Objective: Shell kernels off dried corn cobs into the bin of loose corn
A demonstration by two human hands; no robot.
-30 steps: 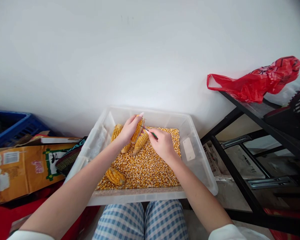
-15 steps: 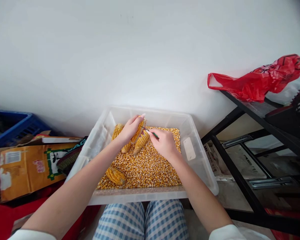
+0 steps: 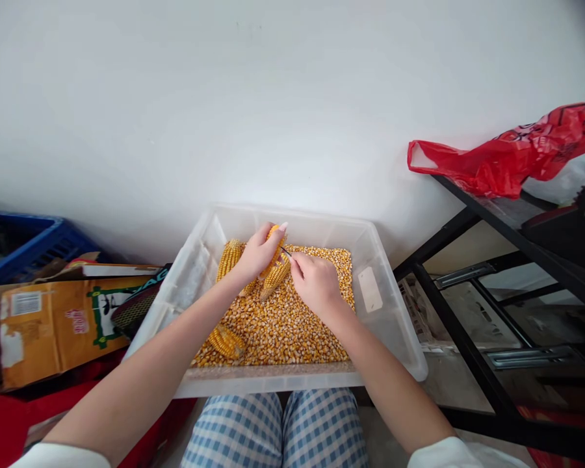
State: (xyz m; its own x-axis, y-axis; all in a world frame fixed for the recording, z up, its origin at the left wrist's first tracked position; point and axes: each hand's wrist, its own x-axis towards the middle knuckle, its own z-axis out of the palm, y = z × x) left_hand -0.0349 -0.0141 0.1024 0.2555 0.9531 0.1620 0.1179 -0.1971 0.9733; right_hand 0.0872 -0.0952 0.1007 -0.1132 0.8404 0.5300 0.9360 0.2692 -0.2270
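Note:
My left hand (image 3: 259,253) is closed around a yellow corn cob (image 3: 275,252), tilted above the pile, with the thumb along its top. In my right hand (image 3: 318,283) is a screwdriver (image 3: 286,251); its thin metal shaft reaches to the side of the held cob, and the fingers hide its handle. Below both hands, loose corn kernels (image 3: 292,335) cover the floor of a translucent plastic bin (image 3: 397,325). One corn cob (image 3: 274,279) lies just under the held one, another (image 3: 229,255) at the back left, and a third (image 3: 227,341) near the front left.
A white wall (image 3: 292,117) rises behind the bin. On the left are a blue crate (image 3: 43,244) and an orange cardboard box (image 3: 68,325). To the right stands a black metal frame (image 3: 448,338) with a red plastic bag (image 3: 507,159) on top. Checkered trouser legs (image 3: 273,429) are in front.
The screwdriver's green handle, partly visible before, is now covered by my right hand. The held cob and my left hand have shifted slightly; the other cobs stay put.

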